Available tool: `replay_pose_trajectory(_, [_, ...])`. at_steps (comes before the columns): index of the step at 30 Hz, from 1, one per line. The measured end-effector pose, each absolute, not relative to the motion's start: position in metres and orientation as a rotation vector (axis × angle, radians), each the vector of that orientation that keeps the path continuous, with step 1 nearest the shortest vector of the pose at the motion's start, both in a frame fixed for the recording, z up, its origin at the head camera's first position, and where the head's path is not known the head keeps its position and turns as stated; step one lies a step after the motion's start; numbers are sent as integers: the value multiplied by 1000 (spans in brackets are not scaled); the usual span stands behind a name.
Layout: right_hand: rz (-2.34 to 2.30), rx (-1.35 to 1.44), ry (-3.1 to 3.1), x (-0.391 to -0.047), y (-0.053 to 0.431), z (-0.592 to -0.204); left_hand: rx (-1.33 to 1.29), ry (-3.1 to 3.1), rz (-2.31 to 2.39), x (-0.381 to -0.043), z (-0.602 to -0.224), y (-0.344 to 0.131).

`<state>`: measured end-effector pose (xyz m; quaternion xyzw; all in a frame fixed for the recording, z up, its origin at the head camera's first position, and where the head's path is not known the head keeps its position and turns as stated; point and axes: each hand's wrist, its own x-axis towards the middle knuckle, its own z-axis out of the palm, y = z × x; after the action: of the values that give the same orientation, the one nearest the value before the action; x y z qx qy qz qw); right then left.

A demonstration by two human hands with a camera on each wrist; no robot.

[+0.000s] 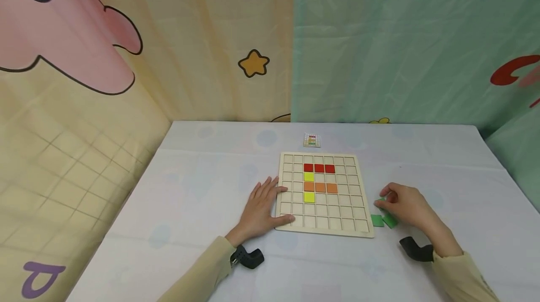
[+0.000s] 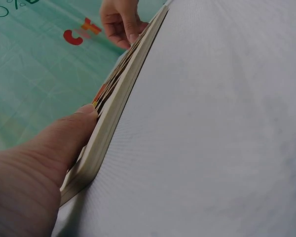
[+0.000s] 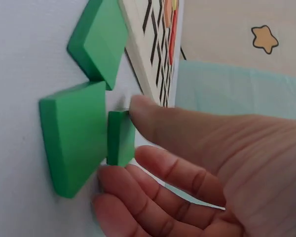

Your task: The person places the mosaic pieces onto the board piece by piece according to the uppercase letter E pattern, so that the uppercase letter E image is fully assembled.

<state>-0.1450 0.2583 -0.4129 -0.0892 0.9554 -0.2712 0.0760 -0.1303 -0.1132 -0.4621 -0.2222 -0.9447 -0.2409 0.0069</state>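
A wooden grid board (image 1: 337,222) lies flat on the table, with red tiles (image 1: 319,168), orange tiles (image 1: 320,187) and yellow tiles (image 1: 309,197) in its cells. My left hand (image 1: 261,206) rests at the board's left edge with fingers spread, the thumb over its lower left corner. To the right of the board, my right hand (image 1: 402,203) pinches a small green tile (image 3: 121,138) between thumb and fingers. Two more green tiles lie close by: one green tile (image 1: 377,220) beside the board's edge, another green tile (image 1: 390,221) under the hand.
Behind the board lies a small printed card (image 1: 312,140) with a coloured grid pattern. The table (image 1: 190,175) has a pale cloth. Patterned curtains (image 1: 379,49) hang at the back and sides. A black wrist mount (image 1: 415,249) sits on each wrist.
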Motion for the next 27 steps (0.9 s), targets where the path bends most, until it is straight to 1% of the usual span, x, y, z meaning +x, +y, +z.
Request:
replay_pose_trajectory(3, [-827,-263,2850,-145,258,-413,-697,-2955,-748,-130,-463,-113])
replay_pose_trajectory(10, [-781,-131,2830,-147,260,-410,-700,-2949,-745,-131,-464,-113])
replay_pose_trajectory(19, [-814,-265,2780,-148,262,-413,-702,-2947,-738,-131,-465,-114])
replay_pose_trajectory(27, [-819,-293,2811,-146,261,-414,-701,-2949,-738,-132,-465,-113])
